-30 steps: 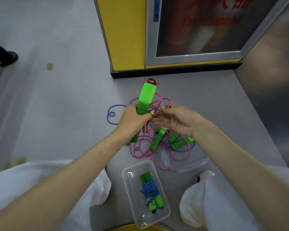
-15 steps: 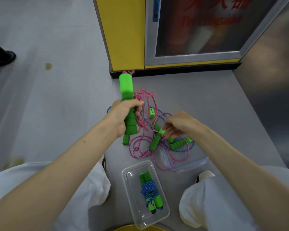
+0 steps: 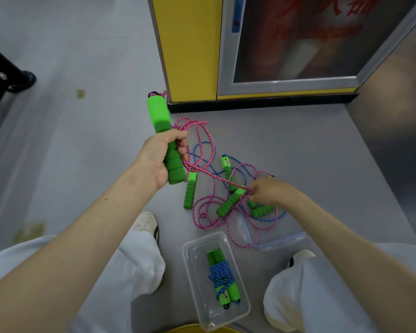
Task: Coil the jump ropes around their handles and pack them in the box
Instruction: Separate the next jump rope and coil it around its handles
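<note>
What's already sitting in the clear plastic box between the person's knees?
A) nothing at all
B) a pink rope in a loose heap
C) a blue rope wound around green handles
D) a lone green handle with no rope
C: the clear box holds a blue rope wrapped tightly around a pair of green handles.

1. The left hand (image 3: 157, 157) and right hand (image 3: 269, 191) are bare, and so are the arms (image 3: 82, 224).
2. The trousers (image 3: 120, 272) are white and loose, bunched at the ends.
3. The left shoe (image 3: 144, 223) is white with a dark edge. The right shoe (image 3: 304, 254) is white too.
</note>
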A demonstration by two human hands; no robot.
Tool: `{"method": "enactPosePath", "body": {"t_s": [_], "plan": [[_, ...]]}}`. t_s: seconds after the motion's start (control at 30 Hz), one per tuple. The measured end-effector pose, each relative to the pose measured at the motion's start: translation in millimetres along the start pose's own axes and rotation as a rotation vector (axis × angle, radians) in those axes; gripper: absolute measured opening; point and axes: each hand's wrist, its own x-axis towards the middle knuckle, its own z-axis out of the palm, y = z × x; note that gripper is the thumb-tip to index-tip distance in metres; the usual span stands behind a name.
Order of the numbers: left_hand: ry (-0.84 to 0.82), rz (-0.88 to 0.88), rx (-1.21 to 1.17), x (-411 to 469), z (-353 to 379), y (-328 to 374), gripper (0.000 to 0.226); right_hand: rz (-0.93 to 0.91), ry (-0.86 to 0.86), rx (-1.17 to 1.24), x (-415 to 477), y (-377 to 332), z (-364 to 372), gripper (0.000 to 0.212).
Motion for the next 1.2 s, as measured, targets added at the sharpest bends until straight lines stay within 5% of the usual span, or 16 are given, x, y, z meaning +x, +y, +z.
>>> {"method": "enactPosePath", "body": {"t_s": [0.17,0.27,0.43,0.53,0.6,0.8,0.93,1.07,1.2], "plan": [[0.201,0.349,0.521,-3,-7,-12,0.018,-0.012,0.268,0.574,-9,7,-20,0.025],[0.166,0.569,0.754,-3,0,-20,0.018,-0.094,0.138,1.044,-25,-9,-31,0.025],[-0.098,0.486,0.832,-10,20,-46,0.02,-0.177,0.083,1.445,-35,-22,-45,0.023],[-0.237,0.394,0.814,-13,26,-57,0.039,-0.267,0.05,1.558,-36,-25,-48,0.023],[-0.299,0.367,0.808,-15,31,-58,0.029,-0.319,0.016,1.603,-36,-23,-49,0.024],[-0.355,0.259,0.656,-19,40,-50,0.025,-0.331,0.098,1.616,-32,-20,-45,0.025],[-0.188,0.119,0.515,-16,37,-45,0.014,-0.081,0.214,1.208,-29,-15,-43,0.04],[-0.13,0.06,0.329,-13,36,-39,0.018,0.025,0.003,0.702,-18,-19,-25,0.02],[-0.153,-0.012,0.109,-14,37,-33,0.017,-0.177,-0.235,0.5,-24,-30,-12,0.057]]}}
